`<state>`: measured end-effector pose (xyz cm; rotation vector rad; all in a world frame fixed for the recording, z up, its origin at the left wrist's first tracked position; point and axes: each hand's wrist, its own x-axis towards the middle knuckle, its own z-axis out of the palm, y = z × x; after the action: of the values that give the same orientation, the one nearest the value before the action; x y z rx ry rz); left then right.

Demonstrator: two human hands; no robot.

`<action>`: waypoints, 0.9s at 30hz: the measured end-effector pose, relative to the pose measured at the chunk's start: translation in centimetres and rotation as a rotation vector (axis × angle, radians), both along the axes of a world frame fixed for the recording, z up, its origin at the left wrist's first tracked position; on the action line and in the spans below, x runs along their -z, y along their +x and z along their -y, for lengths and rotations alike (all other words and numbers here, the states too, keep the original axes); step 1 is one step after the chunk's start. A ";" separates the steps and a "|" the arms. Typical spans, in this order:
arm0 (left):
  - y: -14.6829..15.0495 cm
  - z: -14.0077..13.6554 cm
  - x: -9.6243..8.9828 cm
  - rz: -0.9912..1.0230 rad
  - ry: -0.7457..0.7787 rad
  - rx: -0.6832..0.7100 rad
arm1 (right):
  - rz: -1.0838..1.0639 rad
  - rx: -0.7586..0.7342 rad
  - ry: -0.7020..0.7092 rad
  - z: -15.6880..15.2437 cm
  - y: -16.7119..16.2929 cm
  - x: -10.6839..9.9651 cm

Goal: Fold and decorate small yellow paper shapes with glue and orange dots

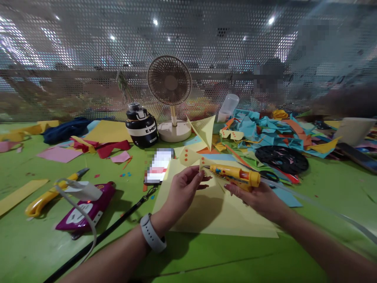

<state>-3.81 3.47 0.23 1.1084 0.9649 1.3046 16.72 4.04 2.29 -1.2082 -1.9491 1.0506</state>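
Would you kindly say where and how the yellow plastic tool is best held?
I'd probably take the yellow plastic tool by its thick rear body, from the right, where the right hand holds it; its narrow dark tip points left, towards the left hand.

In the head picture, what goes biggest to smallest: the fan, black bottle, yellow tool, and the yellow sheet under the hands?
1. Yellow sheet
2. Fan
3. Black bottle and yellow tool: unsure, because the tool looks longer but slimmer, and it's nearer the camera.
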 end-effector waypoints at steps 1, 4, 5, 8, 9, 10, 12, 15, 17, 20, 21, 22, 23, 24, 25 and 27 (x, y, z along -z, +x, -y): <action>0.0 0.0 0.0 -0.003 0.001 0.000 | 0.001 -0.001 0.002 0.0 0.0 0.0; 0.0 0.0 0.0 -0.014 0.001 0.003 | 0.011 -0.004 0.003 0.0 0.0 0.0; 0.0 0.0 0.0 -0.017 0.001 0.003 | 0.011 -0.003 0.003 0.0 0.0 -0.1; 0.1 0.1 -0.1 -0.021 -0.003 -0.001 | 0.004 -0.001 0.003 0.1 -0.1 -0.3; 0.1 0.1 -0.1 -0.020 -0.004 -0.003 | 0.002 -0.001 0.006 0.1 -0.1 -0.3; 0.0 0.1 -0.1 -0.019 -0.004 -0.004 | 0.003 -0.002 0.008 0.2 -0.1 -0.4; 0.0 0.1 -0.1 -0.025 -0.004 -0.003 | 0.009 -0.005 0.011 0.2 -0.1 -0.5; 0.0 0.1 -0.1 -0.044 0.001 -0.003 | 0.013 -0.009 0.010 0.1 -0.1 -0.4; 0.0 0.1 -0.1 -0.054 0.009 0.000 | 0.013 -0.012 0.023 0.1 0.0 -0.3; 0.0 0.1 -0.2 -0.065 0.024 0.000 | 0.011 -0.018 0.046 0.0 0.0 -0.2; 0.0 0.1 -0.2 -0.069 0.028 -0.002 | 0.010 -0.022 0.052 0.0 0.0 -0.2; 0.0 0.1 -0.2 -0.071 0.033 -0.003 | 0.013 -0.027 0.062 0.0 -0.1 -0.2; 0.0 0.2 -0.2 -0.075 0.038 -0.005 | 0.019 -0.029 0.076 0.0 -0.1 -0.3; 0.0 0.2 -0.2 -0.081 0.044 -0.011 | 0.026 -0.031 0.087 0.0 -0.1 -0.4; 0.0 0.2 -0.2 -0.092 0.050 -0.017 | 0.029 -0.031 0.093 0.1 -0.1 -0.5; 0.0 0.2 -0.2 -0.118 0.068 -0.035 | 0.021 -0.017 0.083 0.2 -0.2 -0.7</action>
<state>-3.79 3.28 0.43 1.2371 1.0372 1.3206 16.47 3.81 2.95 -1.1642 -2.0020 0.9592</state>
